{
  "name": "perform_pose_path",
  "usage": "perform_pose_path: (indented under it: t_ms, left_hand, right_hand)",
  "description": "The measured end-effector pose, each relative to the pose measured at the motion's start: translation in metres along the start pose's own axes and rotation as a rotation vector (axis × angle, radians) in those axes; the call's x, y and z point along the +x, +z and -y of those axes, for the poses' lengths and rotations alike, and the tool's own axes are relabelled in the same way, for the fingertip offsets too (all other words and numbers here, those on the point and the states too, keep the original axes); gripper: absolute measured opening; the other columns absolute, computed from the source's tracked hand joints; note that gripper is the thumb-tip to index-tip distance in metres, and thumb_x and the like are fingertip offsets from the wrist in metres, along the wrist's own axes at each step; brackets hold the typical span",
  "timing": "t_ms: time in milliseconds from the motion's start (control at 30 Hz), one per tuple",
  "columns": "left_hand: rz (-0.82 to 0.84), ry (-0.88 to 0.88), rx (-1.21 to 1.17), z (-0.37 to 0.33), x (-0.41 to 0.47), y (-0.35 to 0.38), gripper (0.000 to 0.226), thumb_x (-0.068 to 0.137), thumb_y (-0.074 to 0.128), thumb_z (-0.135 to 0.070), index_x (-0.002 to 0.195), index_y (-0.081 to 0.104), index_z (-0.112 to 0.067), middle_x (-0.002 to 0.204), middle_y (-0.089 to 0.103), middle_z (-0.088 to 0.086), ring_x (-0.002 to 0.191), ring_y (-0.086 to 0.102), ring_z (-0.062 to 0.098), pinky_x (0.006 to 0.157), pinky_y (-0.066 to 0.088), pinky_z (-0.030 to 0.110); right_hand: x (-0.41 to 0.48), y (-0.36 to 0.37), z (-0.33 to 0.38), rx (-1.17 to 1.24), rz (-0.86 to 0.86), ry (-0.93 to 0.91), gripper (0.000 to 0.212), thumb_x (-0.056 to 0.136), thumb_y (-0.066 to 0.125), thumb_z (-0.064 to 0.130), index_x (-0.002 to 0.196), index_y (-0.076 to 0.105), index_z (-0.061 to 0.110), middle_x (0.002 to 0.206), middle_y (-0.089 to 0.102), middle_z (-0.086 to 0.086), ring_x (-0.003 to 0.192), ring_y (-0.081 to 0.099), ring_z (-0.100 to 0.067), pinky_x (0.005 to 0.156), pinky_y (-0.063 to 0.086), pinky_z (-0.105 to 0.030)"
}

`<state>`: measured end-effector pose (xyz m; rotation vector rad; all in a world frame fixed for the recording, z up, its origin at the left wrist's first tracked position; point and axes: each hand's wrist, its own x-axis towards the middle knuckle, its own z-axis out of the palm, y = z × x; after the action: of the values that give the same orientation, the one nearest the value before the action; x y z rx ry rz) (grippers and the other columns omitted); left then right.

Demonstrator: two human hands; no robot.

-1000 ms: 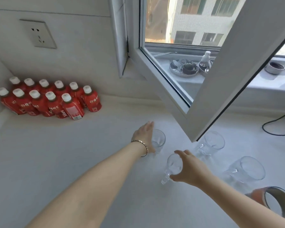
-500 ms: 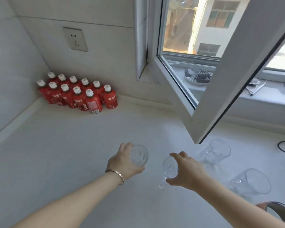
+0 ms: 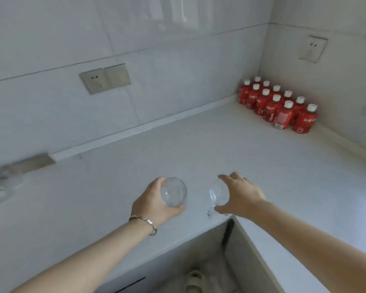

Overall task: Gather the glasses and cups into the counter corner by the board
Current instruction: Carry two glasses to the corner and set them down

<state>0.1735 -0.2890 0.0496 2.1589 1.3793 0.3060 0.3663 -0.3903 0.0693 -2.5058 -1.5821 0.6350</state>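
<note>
Above counter point(image 3: 220, 144), glasses carried leftward, window gone

Two clear drinking glasses are in play, one in each hand. The glass in the left hand point(image 3: 154, 203) is a plain round tumbler point(image 3: 173, 192), empty and colourless, tipped so its round face is turned toward the camera; it sits at the fingertip side of that hand, thumb below it and fingers curled over its top edge. The glass under the right hand point(image 3: 240, 196) is a clear cup with a handle point(image 3: 218, 194), also empty, gripped from above, tilted, its thin handle hanging down beneath the thumb. Both are just above the counter point(image 3: 199, 144) near its inner front edge, side by side and not touching.
</note>
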Motion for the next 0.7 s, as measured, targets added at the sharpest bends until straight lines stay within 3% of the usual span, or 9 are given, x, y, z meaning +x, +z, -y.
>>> perform_pose_path:
  t_ms: [200,533,700]
  left_hand:
    - [-0.159,-0.334,-0.015,0.132,-0.063,-0.095,0.078,0.046,0.066,-0.058,0.113,0.043,-0.026,0.106,0.045,-0.019,0.09,0.049,0.013,0.075,0.037,0.024]
    - [-0.323,-0.593,-0.098,0.357,-0.124,-0.234,0.074,0.056,0.073,-0.053,0.117,0.042,-0.024,0.108,0.046,-0.016,0.092,0.05,0.014,0.081,0.044,0.026]
    - [-0.36,-0.726,-0.148,0.444,-0.131,-0.287,0.068,0.061,0.076,-0.045,0.116,0.042,-0.023,0.107,0.051,-0.009,0.09,0.052,0.018,0.075,0.042,0.025]
  right_hand:
    - [0.006,0.044,0.164,-0.057,0.109,-0.294,0.088,0.072,0.071,0.046,0.144,0.025,0.03,0.138,0.039,0.003,0.124,0.045,-0.021,0.095,0.046,-0.031]
    - [0.029,0.142,0.435,-0.136,0.238,-0.511,0.091,0.07,0.071,0.046,0.145,0.025,0.025,0.139,0.04,0.006,0.125,0.046,-0.019,0.097,0.043,-0.029]
    - [0.043,0.179,0.544,-0.177,0.295,-0.612,0.091,0.071,0.071,0.043,0.146,0.024,0.024,0.141,0.039,0.006,0.126,0.046,-0.018,0.098,0.043,-0.03]
